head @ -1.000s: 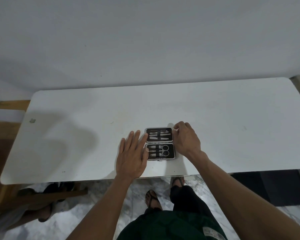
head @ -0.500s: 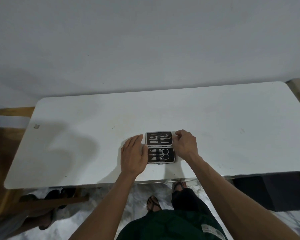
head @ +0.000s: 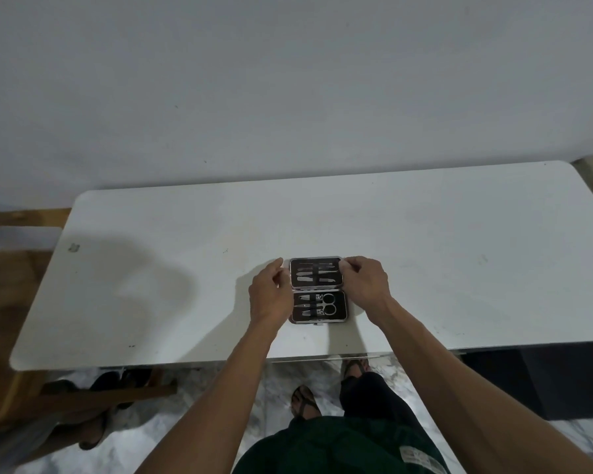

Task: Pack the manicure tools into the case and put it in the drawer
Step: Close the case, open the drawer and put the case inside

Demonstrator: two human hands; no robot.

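Observation:
An open manicure case (head: 318,290) lies flat on the white table (head: 425,254), near its front edge. Both dark halves hold several silver tools under straps; small scissors (head: 329,303) sit in the near half. My left hand (head: 271,292) rests against the case's left side, fingers curled at the far half's left edge. My right hand (head: 365,280) pinches the far half's right edge with its fingertips. No drawer shows in this view.
A pale wall rises right behind the table. Wooden furniture (head: 21,388) and dark shoes (head: 117,381) sit under the table's left end. My sandalled feet (head: 305,401) stand on marble floor, and a dark block (head: 545,381) sits lower right.
My left hand went from lying flat beside the case to curling its fingers at the far half's left edge. My right hand moved slightly up the right edge. The case stays open.

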